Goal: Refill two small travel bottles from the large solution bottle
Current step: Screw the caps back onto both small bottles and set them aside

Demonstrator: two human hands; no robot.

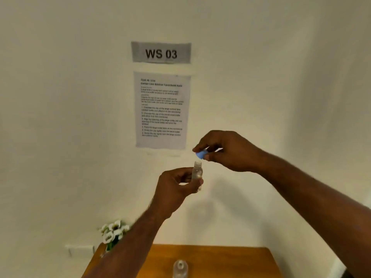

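A small clear travel bottle point(197, 171) stands upright in the air in front of the wall, its threaded neck uncovered. My left hand point(176, 187) grips its lower body. Just above and to the right of the neck, my right hand point(226, 150) pinches a light blue cap point(201, 154) between thumb and fingers; cap and bottle are apart. At the bottom edge of the view, a clear bottle with no cap point(180, 268) stands on the wooden table point(230, 261); only its top shows.
White artificial flowers point(113, 231) stand at the table's back left corner. On the wall hang a "WS 03" sign point(161, 52) and a printed instruction sheet point(162, 110).
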